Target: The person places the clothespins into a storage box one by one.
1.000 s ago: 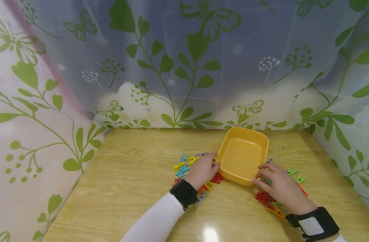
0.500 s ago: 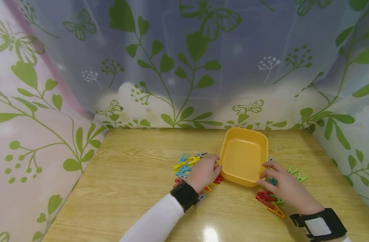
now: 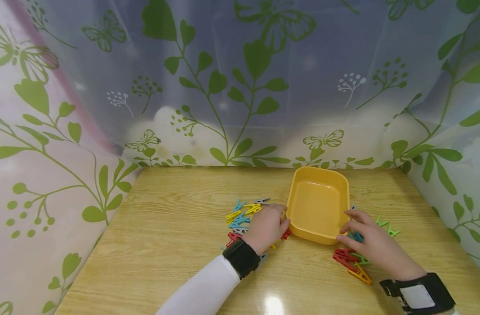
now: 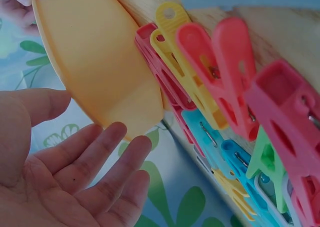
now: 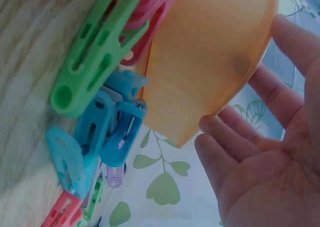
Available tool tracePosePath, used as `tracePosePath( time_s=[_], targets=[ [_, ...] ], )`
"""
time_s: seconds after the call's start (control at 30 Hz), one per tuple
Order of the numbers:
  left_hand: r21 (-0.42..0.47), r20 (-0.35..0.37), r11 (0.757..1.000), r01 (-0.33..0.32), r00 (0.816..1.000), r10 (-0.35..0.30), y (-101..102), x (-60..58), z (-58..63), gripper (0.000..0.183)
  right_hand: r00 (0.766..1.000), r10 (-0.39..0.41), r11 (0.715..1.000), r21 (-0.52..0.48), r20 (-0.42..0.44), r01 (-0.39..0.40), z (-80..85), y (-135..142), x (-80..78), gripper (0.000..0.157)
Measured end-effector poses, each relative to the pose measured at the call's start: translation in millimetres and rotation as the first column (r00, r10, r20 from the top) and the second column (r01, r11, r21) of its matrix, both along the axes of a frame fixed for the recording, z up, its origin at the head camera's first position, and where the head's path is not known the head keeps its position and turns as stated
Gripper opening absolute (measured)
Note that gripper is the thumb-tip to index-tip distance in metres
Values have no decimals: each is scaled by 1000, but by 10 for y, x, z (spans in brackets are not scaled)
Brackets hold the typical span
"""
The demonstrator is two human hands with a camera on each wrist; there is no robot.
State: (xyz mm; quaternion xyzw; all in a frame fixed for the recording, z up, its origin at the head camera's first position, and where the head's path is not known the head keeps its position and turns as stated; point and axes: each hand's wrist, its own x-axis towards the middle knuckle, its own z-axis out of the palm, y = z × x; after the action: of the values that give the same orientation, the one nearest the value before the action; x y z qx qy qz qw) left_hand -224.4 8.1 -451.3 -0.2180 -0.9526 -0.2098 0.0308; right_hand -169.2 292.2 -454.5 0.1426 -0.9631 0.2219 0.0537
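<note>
Wood tbl [image 3: 165,227] — inside of bin [image 3: 317,210]: head cam only.

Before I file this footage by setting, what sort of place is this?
Probably a makeshift tabletop work booth: printed cloth hangs on three sides of a wood-grain table holding a tray and clips.

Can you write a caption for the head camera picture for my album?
Left hand and right hand at an empty yellow tub, with colourful clothespins on both sides.
</note>
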Motion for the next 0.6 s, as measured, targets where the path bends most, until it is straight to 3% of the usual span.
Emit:
tracePosePath(
  time_s=[0.3, 0.6],
  targets=[
    [-32, -84, 999, 15, 996, -18, -6, 5, -51, 39, 998, -21, 999, -35, 59, 23, 3, 2, 20, 23],
    [-53, -75, 998, 35, 996, -39, -11, 40, -11, 40, 998, -9, 1000, -20, 67, 11, -10, 28, 19, 28]
  ],
)
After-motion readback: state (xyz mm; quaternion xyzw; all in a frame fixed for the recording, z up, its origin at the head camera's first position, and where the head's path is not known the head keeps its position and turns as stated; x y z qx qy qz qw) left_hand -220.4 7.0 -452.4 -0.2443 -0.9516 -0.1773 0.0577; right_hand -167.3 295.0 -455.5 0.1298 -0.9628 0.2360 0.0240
